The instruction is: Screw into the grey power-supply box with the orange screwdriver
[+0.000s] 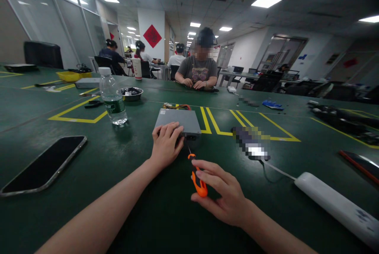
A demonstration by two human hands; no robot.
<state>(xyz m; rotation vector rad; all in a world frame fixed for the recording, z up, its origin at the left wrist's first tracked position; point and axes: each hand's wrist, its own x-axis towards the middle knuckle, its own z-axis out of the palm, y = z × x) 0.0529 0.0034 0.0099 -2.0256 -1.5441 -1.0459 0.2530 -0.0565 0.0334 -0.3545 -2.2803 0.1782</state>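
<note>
A grey metal computer power supply (183,121) lies on the green table, its socket side facing me and its bundled cables behind it. My left hand (166,143) is laid over its near left corner, fingers bent on the top and gripping it. In my right hand (222,190) is a screwdriver (201,189) with an orange and black handle, held between the fingertips and thumb. Its thin shaft points away from me, up to the near face of the power supply beside my left fingers. Where the tip meets the casing is too small to make out.
A water bottle (113,100) stands left of the power supply, with a metal bowl (132,94) behind it. One phone (44,163) lies at left. A white power strip (337,206) with a cable is at right. Across the table sits a person (197,68).
</note>
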